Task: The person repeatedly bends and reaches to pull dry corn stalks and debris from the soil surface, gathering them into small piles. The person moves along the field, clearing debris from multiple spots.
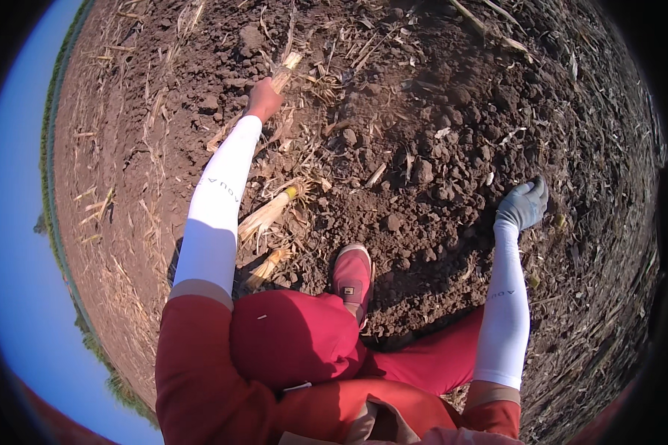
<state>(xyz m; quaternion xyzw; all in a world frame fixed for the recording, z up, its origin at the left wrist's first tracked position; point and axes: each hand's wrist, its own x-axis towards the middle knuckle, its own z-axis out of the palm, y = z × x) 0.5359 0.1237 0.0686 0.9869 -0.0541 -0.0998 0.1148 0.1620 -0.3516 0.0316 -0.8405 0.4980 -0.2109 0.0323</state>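
Note:
My bare left hand [265, 100] reaches far forward, its fingers wrapped round a dry, pale plant stalk stub [286, 72], probably maize. The stub's cut end points up and to the right. Off to the right, my right hand [523, 203] wears a grey glove and is low over the clods. Its fingers are curled together, and whatever may lie inside them is hidden. Between my left forearm and my foot lie another stalk stub [266, 213] with a yellowish end and roots, and a shorter dry stub [267, 268].
Brown cloddy soil [423, 215] spreads all round, strewn with straw and dry leaf bits. My red shoe [352, 276] stands on it in front of me. Denser dry stalk litter [608, 297] covers the ground at the right. A green field edge and blue sky show at far left.

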